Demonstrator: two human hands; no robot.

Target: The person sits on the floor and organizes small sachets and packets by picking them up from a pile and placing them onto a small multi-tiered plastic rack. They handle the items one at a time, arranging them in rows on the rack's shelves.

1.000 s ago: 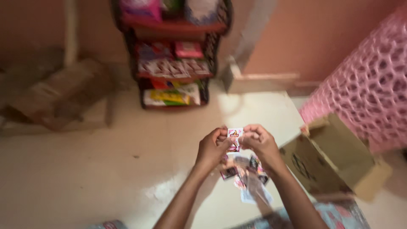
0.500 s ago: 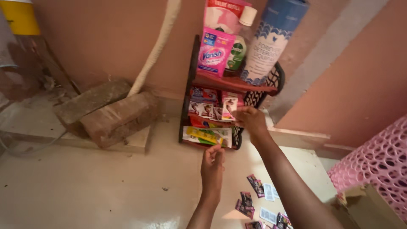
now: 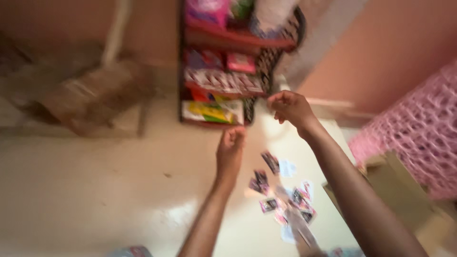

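The right hand (image 3: 290, 107) has been drawn back from the rack (image 3: 228, 71), both it and the left hand (image 3: 231, 150) curled, contents untellable, with sachets (image 3: 281, 195) left scattered on the floor (image 3: 95, 190).

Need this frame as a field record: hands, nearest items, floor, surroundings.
left hand: closed, above the floor; blur hides any contents
right hand: fingers curled, next to the shelf rack; contents unclear
rack: packets on its tiers
floor: small sachets scattered below the hands
right side: cardboard box, pink mesh
left side: wooden block
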